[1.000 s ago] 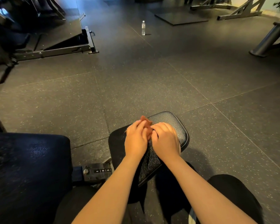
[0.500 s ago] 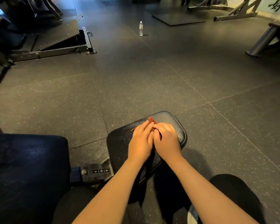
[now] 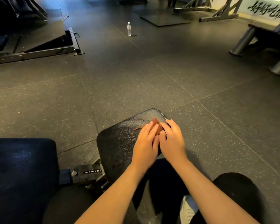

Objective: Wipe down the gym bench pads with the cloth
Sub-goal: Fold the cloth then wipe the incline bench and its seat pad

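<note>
The small black seat pad of the bench lies in front of me, tilted, its leather cracked and shiny. A reddish-brown cloth lies on its far right part, mostly hidden under my hands. My left hand presses flat on the cloth with straight fingers. Beside it, touching it, my right hand rests with its fingers spread over the cloth and the pad's right edge. A larger dark pad of the same bench fills the lower left.
A numbered adjuster bracket joins the two pads. A water bottle stands on the rubber floor far ahead. A metal-framed platform sits at the far left, another bench's legs at the far right. My white shoe is below.
Both hands have slid with the cloth toward the pad's far right corner. Their fingers have straightened and the right hand's have spread. The view has shifted slightly.
</note>
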A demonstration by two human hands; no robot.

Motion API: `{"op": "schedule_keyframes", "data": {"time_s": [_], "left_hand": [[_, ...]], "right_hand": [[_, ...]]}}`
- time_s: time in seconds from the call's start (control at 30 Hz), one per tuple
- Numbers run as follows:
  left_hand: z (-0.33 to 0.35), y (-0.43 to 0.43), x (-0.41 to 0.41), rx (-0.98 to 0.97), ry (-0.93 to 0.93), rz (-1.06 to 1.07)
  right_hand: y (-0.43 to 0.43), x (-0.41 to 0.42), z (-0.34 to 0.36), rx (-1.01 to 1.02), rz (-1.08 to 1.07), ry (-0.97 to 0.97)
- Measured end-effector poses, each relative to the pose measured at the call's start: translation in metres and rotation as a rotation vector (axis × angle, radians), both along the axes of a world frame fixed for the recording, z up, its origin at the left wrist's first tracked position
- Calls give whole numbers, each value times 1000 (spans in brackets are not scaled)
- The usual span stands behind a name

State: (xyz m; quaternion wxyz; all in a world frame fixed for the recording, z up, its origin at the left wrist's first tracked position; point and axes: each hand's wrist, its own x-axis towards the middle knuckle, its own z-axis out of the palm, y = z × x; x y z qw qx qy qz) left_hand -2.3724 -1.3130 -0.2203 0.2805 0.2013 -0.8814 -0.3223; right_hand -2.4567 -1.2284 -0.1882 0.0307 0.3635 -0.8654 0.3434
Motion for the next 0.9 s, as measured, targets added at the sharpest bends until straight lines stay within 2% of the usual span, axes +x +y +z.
{"op": "schedule_keyframes", "data": {"time_s": [0.07, 0.13, 0.27, 0.37, 0.5, 0.57, 0.63, 0.8, 0.9], "left_hand": [[-2, -3, 2, -75, -12, -67], [-4, -12, 4, -115, -71, -39], [0, -24, -1, 101, -116, 199], [4, -23, -12, 148, -117, 272], [13, -9, -27, 0, -57, -66], [16, -14, -32, -44, -39, -130], [14, -28, -34, -55, -71, -81], [11, -65, -41, 147, -144, 216], [21, -34, -41, 150, -83, 172]], "right_hand": [[4, 1, 3, 3, 17, 17], [7, 3, 3, 23, 17, -58], [8, 2, 1, 0, 8, -97], [3, -7, 3, -49, -2, -62], [-7, -20, 8, -133, -32, -135], [-12, -23, 8, -150, -35, -156], [-15, -22, 6, -133, -10, -129], [-20, -17, -4, -126, -1, -26], [-18, -23, 3, -208, -35, -132]]}}
